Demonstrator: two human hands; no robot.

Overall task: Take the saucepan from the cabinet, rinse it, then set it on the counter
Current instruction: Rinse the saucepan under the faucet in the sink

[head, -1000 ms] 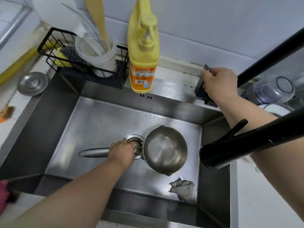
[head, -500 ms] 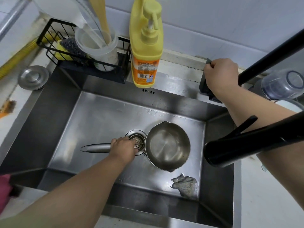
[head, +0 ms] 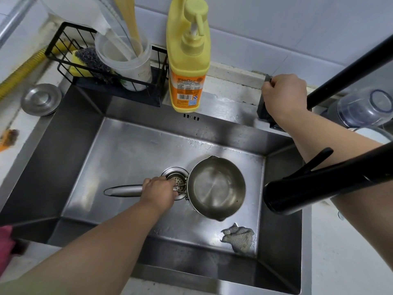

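Observation:
A small steel saucepan [head: 217, 187] sits upright inside the steel sink [head: 131, 150], its bowl right of the drain strainer [head: 175, 177] and its long handle pointing left. My left hand [head: 159, 189] grips that handle close to the bowl. My right hand [head: 284, 95] is curled round the black faucet control block [head: 263, 109] on the sink's back ledge. The black faucet spout [head: 319, 186] hangs over the sink's right side. No water is seen running.
A crumpled grey cloth [head: 238, 236] lies in the sink's front right corner. A yellow soap pump bottle [head: 187, 60] and a black wire rack [head: 102, 67] with a sponge and utensil cup stand behind the sink. A steel lid [head: 40, 99] lies at left; upturned bowls [head: 363, 107] at right.
The view has shifted slightly; both hands keep their grips, and the saucepan stays in about the same spot in the sink.

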